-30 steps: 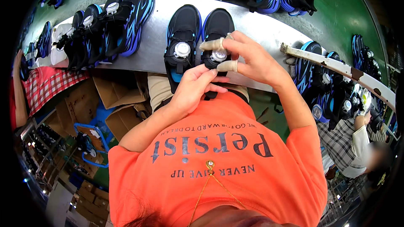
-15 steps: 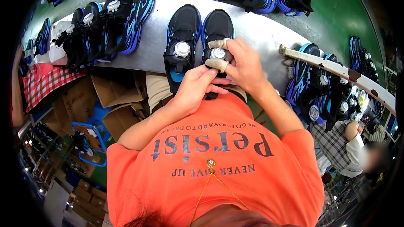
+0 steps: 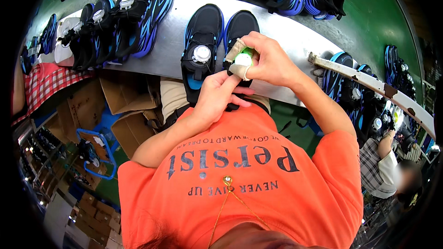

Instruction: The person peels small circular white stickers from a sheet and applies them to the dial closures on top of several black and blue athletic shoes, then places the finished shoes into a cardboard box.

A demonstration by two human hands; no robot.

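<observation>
Two black and blue sneakers stand side by side in front of me, toes pointing away. My right hand (image 3: 270,60), with beige finger cots on thumb and forefinger, is closed around the round lacing dial (image 3: 243,59) on the right sneaker (image 3: 241,26). That dial glows green. My left hand (image 3: 217,91) pinches the same sneaker near the top of its tongue, just below the dial; the exact part gripped is hidden by the fingers. Beside it, the left sneaker (image 3: 203,26) has a white dial (image 3: 201,54) and stands untouched.
More sneakers (image 3: 154,14) line the metal table (image 3: 177,11) at left. Others lie across the green belt (image 3: 357,23). At right a chipped white rail (image 3: 369,76) juts over further sneakers. Open cardboard boxes (image 3: 121,90) sit below the table; co-workers are on both sides.
The dial on the right sneaker, white before, now shines green. My right hand has turned and its wrist has swung outward. My left hand keeps its pinch.
</observation>
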